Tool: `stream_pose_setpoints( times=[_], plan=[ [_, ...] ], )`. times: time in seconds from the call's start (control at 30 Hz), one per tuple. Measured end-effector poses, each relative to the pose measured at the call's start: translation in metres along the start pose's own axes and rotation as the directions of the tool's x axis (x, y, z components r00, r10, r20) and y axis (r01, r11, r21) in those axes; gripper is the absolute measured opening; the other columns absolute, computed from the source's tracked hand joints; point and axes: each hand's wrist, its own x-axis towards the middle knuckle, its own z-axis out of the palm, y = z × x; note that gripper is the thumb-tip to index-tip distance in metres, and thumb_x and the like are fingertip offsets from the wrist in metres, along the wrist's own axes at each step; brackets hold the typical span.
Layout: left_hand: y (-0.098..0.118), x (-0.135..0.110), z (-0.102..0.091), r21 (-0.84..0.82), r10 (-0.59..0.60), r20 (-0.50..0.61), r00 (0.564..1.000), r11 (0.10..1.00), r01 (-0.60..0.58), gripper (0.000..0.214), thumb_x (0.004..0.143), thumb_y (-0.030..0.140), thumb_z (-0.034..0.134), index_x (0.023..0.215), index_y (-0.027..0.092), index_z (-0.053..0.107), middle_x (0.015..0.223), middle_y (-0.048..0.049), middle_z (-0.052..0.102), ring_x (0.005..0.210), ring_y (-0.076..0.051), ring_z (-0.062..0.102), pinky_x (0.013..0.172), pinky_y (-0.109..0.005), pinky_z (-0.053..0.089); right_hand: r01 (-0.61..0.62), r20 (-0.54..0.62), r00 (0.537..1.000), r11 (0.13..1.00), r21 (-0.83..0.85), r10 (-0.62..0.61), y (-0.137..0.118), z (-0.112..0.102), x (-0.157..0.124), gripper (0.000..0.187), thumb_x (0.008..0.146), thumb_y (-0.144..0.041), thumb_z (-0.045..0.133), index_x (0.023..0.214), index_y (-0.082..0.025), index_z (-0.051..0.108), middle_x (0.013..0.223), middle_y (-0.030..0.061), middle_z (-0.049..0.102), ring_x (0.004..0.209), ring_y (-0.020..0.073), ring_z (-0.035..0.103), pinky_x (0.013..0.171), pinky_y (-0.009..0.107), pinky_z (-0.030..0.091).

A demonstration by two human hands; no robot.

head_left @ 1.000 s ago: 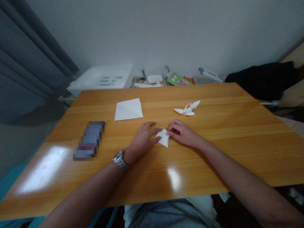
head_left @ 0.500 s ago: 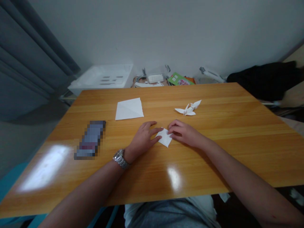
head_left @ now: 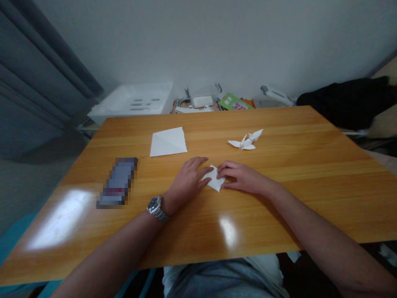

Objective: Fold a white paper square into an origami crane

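A small white folded paper [head_left: 214, 181] lies on the table between my hands, one corner pointing toward me. My left hand [head_left: 187, 177], with a metal watch on its wrist, holds the paper's left side with index finger and thumb; its other fingers stretch past the far edge. From the other side, my right hand [head_left: 238, 176] grips the right part, fingertips on top and thumb near the lower right edge. Its fingers hide some of the folds. Farther off sit a folded paper crane [head_left: 247, 142] and a flat white paper sheet [head_left: 169, 142] with crease lines.
A phone with a blurred screen [head_left: 119, 182] lies left on the wooden table [head_left: 279, 223]. Behind the far edge are a white foam tray [head_left: 124, 101], a green booklet [head_left: 234, 102] and assorted items. Dark cloth [head_left: 344, 101] is heaped at the right.
My right hand's fingers have shifted slightly left, farther over the folded paper, and its thumb has dropped toward the lower edge. My left hand stays almost in place.
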Motion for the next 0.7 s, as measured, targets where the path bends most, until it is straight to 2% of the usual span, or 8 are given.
stream_pose_setpoints(
  times=[0.2, 0.33, 0.5, 0.7],
  plan=[
    [0.0026, 0.0018, -0.0043, -0.114, 0.146, 0.077, 0.986, 0.984, -0.136, 0.018, 0.103, 0.026, 0.054, 0.112, 0.021, 0.068, 0.125, -0.0073, 0.066, 0.114, -0.022, 0.061, 0.102, -0.037, 0.050, -0.028, -0.007, 1.000, 0.999, 0.022, 0.028, 0.0026, 0.0014, 0.0001, 0.016, 0.089, -0.020, 0.073, 0.105, -0.021, 0.072, 0.113, 0.0082, 0.065, 0.105, 0.0213, 0.064, 0.094, 0.038, 0.053],
    [0.0018, 0.0020, -0.0039, -0.168, 0.149, 0.141, 0.979, 0.978, -0.125, 0.019, 0.105, 0.026, 0.050, 0.108, 0.019, 0.067, 0.112, -0.0075, 0.069, 0.105, -0.020, 0.064, 0.094, -0.034, 0.052, -0.037, 0.006, 0.999, 0.998, 0.048, 0.037, 0.0030, -0.0004, 0.0007, 0.015, 0.089, -0.020, 0.073, 0.104, -0.021, 0.072, 0.115, 0.0079, 0.065, 0.107, 0.0208, 0.063, 0.096, 0.038, 0.052],
    [0.0010, 0.0012, -0.0054, -0.189, 0.142, 0.158, 0.977, 0.976, -0.112, 0.019, 0.104, 0.027, 0.051, 0.109, 0.019, 0.068, 0.112, -0.0077, 0.068, 0.106, -0.021, 0.064, 0.094, -0.033, 0.052, -0.049, 0.012, 0.999, 0.996, 0.074, 0.048, 0.0031, -0.0022, 0.0013, 0.012, 0.090, -0.022, 0.072, 0.102, -0.021, 0.073, 0.115, 0.0080, 0.065, 0.106, 0.0201, 0.063, 0.096, 0.038, 0.052],
    [-0.0004, -0.0006, -0.0084, -0.194, 0.179, 0.162, 0.970, 0.970, -0.147, 0.022, 0.100, 0.038, 0.060, 0.112, 0.022, 0.069, 0.117, -0.0071, 0.069, 0.107, -0.022, 0.064, 0.093, -0.034, 0.051, -0.045, 0.003, 0.999, 0.995, 0.087, 0.045, 0.0026, -0.0019, 0.0015, 0.010, 0.091, -0.023, 0.072, 0.101, -0.022, 0.073, 0.113, 0.0072, 0.065, 0.106, 0.0198, 0.063, 0.096, 0.038, 0.052]
  ],
)
